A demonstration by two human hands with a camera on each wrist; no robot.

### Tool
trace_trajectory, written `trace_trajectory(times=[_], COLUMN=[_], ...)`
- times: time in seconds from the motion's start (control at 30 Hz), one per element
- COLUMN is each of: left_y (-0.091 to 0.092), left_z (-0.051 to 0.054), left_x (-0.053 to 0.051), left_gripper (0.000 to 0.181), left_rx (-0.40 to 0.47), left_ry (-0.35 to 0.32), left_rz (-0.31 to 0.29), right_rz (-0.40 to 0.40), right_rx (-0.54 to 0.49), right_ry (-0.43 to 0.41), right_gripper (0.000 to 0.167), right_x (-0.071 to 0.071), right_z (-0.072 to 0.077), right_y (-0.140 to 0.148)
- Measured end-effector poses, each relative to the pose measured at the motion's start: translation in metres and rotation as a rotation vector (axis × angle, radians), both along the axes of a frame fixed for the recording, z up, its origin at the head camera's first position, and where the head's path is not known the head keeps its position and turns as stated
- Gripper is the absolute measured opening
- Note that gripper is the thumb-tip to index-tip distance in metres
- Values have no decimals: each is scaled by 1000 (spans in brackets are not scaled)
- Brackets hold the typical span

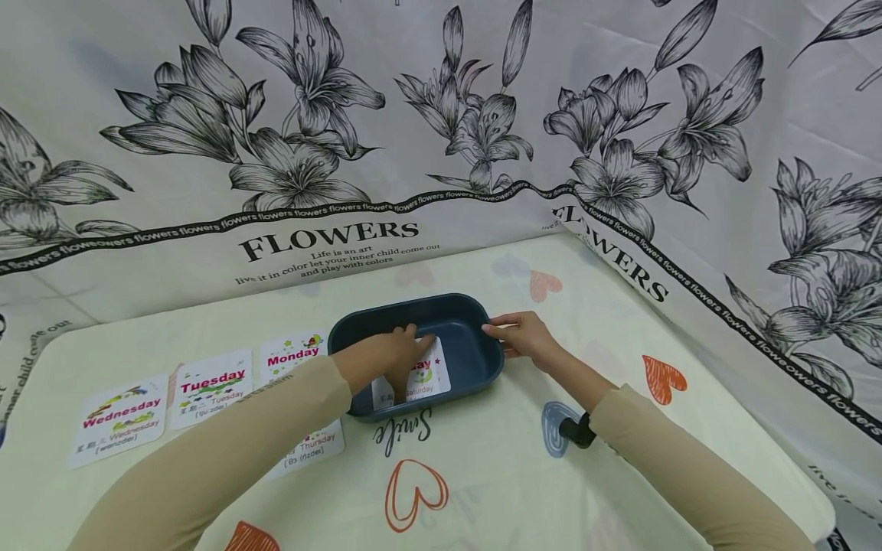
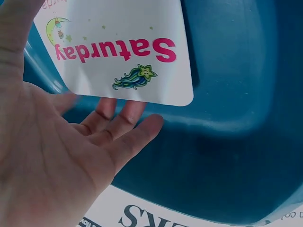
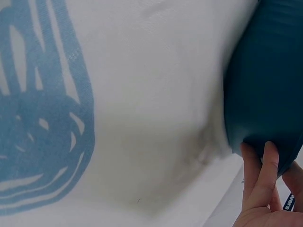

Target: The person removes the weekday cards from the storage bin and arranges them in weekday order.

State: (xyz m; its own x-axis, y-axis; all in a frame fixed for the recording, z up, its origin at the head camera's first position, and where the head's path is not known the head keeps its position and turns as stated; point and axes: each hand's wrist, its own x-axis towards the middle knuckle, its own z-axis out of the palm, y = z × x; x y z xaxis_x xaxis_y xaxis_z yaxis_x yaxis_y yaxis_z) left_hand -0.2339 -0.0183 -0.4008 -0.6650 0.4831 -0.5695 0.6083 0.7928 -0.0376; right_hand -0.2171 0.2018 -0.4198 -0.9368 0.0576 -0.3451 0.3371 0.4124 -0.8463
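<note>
A dark blue plastic bin (image 1: 470,348) stands on the table, with a white Saturday card (image 2: 118,28) inside it. Reaching into the bin, my left hand (image 1: 402,353) grips this card by its edges. In the left wrist view, some fingertips (image 2: 127,116) pass behind the card's top edge, and the thumb lies along its side. My right hand (image 1: 525,338) holds the bin's right end by the rim; in the right wrist view its fingers (image 3: 265,175) press the outer wall. Whether more cards lie under the Saturday card is hidden.
Left of the bin lie a Wednesday card (image 1: 119,422), a Tuesday card (image 1: 210,389), a Monday card (image 1: 292,354) and a Thursday card (image 1: 318,445), partly covered by the left sleeve (image 1: 234,440). A flower-printed cloth (image 1: 482,222) hangs behind the table.
</note>
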Motion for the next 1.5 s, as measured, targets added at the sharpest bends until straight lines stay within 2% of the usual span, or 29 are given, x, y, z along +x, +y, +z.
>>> trace_trajectory(times=[0.23, 0.5, 0.77, 0.87, 1.07, 1.2, 1.43, 1.5], left_y=[0, 1, 3, 3, 0, -2, -4, -4], left_z=[-2, 0, 1, 1, 3, 4, 6, 7], left_x=[0, 2, 1, 1, 2, 4, 5, 5], left_gripper=[105, 91, 102, 103, 85, 87, 76, 78], left_rx=[-10, 17, 12, 5, -17, -46, -24, -21], left_ry=[8, 14, 24, 18, 5, 5, -25, -27], left_rz=[-58, -26, -27, -37, -86, -105, -73, -62], right_rz=[0, 2, -4, -8, 25, 33, 23, 18], right_rx=[-3, -2, -7, -16, -47, -53, -44, -46], right_ry=[1, 1, 1, -2, 23, 25, 21, 21], right_gripper=[40, 40, 39, 38, 40, 41, 40, 40], right_x=[0, 0, -1, -2, -1, 0, 0, 0], right_z=[0, 1, 1, 0, -3, -3, -4, -4], right_y=[0, 0, 0, 0, 2, 2, 3, 3])
